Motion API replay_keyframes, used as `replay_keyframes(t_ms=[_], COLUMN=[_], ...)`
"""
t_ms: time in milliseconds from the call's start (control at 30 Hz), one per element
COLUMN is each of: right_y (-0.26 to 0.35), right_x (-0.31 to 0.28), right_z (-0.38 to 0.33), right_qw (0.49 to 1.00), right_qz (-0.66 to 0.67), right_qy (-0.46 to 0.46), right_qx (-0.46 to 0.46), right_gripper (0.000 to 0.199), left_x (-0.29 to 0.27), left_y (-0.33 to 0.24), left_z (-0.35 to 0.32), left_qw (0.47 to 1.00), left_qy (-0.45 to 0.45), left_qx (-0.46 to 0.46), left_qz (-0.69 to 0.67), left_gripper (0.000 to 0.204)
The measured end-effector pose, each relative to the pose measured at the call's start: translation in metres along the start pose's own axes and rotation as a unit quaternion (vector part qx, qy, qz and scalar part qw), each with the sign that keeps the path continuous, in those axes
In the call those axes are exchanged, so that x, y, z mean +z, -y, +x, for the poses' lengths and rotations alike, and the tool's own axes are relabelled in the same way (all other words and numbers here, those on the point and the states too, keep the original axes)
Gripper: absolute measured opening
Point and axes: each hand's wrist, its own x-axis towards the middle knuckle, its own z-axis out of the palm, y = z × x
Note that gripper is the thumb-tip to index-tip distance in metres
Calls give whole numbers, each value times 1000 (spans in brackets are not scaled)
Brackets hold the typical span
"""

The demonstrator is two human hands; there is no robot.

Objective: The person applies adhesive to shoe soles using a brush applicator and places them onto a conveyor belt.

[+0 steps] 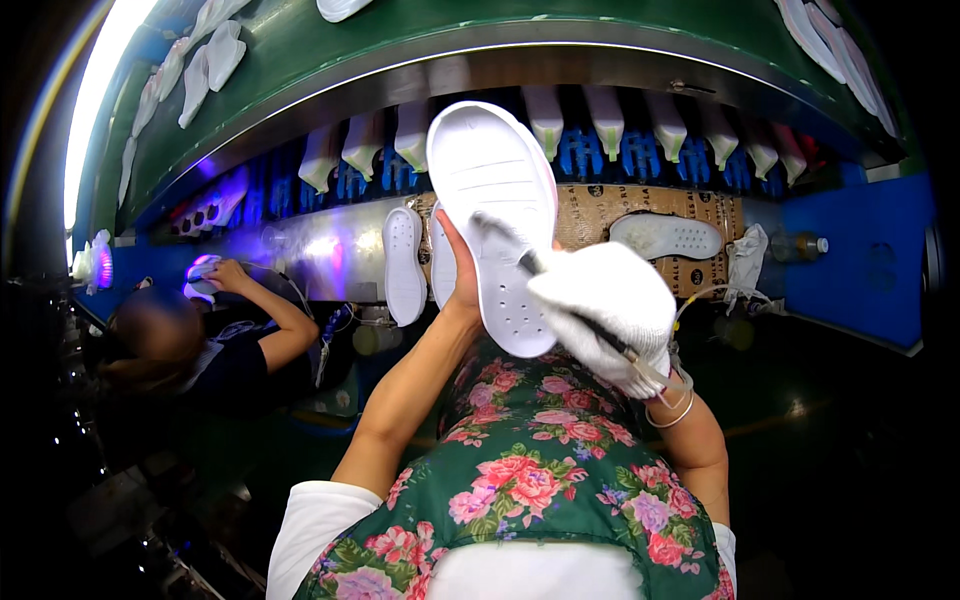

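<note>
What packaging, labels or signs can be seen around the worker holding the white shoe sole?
Brown corrugated cardboard sheet: flat behind the workstation, under the blue racks, with dark round printed marks.
Small clear plastic bottle: lying at right on the blue ledge, white cap.
No screens or signs show.

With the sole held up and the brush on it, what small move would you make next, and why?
Probably draw the brush down along the white shoe sole: the gloved right hand has its tip on the upper middle, and the bare left hand steadies the sole from behind.
</note>
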Motion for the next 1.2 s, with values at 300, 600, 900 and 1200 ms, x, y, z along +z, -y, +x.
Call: replay_keyframes(t_ms=[300,600,900,1200], right_y=[3,3,2,11], right_x=[10,20,10,10], right_z=[-7,-13,-19,-29], right_qw=[999,998,998,989], right_qz=[45,46,49,105], right_qy=[3,-16,-19,86], right_qx=[-10,-42,21,61], right_gripper=[33,26,31,32], left_x=[16,30,14,9], left_y=[-24,-30,-39,-54], left_z=[10,28,41,48], left_qw=[997,987,996,980], left_qy=[63,105,89,139], left_qx=[-27,6,-1,-127], left_qz=[-19,-120,-25,70], left_gripper=[127,120,122,117])
